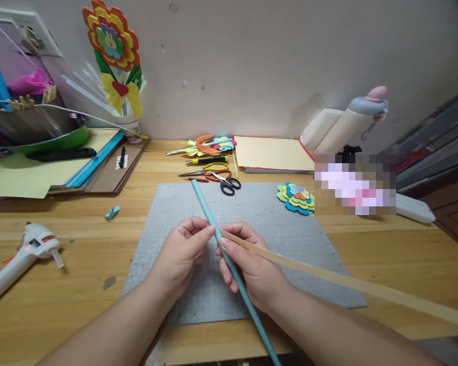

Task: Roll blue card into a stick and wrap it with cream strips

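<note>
Both my hands hold a long thin blue paper stick (205, 202) above the grey cutting mat (259, 218). My left hand (183, 254) pinches the stick near its middle with thumb and fingers. My right hand (252, 264) grips the stick just below and also presses the end of a long tan paper strip (328, 277) against it. The strip runs off to the right edge of view. The stick slants from the mat's far edge down toward me.
A white glue gun (23, 254) lies at the left on the wooden table. Scissors (227, 184) and pliers (209, 165) lie beyond the mat, a layered paper flower (295, 198) at its right. A tall paper flower (112, 51) stands by the wall; paper sheets (273, 152) lie behind.
</note>
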{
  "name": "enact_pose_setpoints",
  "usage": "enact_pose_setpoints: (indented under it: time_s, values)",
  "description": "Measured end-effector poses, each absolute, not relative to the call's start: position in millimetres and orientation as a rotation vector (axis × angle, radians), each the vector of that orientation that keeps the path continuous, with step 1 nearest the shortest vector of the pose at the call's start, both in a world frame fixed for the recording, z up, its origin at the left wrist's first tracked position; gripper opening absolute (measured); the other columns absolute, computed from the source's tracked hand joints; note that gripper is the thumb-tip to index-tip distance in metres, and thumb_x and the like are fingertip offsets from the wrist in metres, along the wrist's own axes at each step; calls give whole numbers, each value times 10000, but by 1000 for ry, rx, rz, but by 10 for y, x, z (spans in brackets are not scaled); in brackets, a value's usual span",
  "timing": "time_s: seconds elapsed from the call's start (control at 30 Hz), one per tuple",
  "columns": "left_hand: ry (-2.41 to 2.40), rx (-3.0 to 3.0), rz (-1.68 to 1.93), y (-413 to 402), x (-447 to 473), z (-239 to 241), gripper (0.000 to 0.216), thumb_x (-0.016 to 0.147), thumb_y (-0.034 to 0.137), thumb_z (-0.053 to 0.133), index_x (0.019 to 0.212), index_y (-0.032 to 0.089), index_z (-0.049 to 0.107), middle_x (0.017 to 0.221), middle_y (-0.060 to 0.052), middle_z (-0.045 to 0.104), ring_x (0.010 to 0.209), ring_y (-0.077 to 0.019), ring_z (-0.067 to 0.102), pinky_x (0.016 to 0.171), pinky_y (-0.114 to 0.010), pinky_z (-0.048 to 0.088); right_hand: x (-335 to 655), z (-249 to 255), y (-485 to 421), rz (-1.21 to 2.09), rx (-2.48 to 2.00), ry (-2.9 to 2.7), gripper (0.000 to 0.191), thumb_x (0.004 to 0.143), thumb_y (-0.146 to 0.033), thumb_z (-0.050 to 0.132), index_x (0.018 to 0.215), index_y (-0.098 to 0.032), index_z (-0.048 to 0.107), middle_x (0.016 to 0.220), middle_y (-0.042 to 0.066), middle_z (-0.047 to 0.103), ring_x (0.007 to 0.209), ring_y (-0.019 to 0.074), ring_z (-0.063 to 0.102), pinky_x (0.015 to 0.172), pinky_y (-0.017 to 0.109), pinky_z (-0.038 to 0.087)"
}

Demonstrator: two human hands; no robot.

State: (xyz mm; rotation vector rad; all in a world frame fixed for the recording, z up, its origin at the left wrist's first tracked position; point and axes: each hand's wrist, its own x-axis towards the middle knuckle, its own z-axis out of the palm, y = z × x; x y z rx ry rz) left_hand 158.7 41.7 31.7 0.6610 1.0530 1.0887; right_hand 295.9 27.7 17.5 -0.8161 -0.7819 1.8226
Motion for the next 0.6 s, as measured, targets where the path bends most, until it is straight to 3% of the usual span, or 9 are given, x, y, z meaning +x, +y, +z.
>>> enact_pose_setpoints:
  time_s: [0.17,0.33,0.47,0.53,0.6]
  values:
    - [1142,727,1090,401,1579,324,348,647,367,778,759,166,517,404,123,375,374,-14,287,414,-141,243,2964,184,308,1910,-855,-800,316,775,-359,692,995,-200,531,746,-35,632,409,96,592,356,197,495]
    - [1161,721,1050,432,1608,299,362,640,378,770,770,169,505,425,118,388,373,-12,257,388,-142,188,2965,165,342,1880,-918,-790,335,722,-402,729,910,-167,584,671,-29,631,376,85,563,318,162,434]
    - [1279,797,990,457,1495,448,387,652,445,741,828,163,543,438,122,318,376,-14,216,375,-142,162,2993,187,361,1903,-938,-725,323,681,-397,754,837,-156,605,644,-23,630,357,70,525,296,152,369]
    - [1379,849,1129,428,1280,551,375,685,458,707,872,168,562,469,115,310,384,-13,227,381,-133,187,3015,217,375,1905,-944,-696,322,666,-397,763,819,-156,613,646,-22,630,363,68,517,293,155,351]
    - [1557,974,1386,353,935,605,316,722,388,691,929,172,588,561,83,422,429,-6,306,419,-115,245,3037,244,392,1893,-952,-676,326,648,-394,775,812,-159,620,645,-19,633,371,70,516,300,161,349]
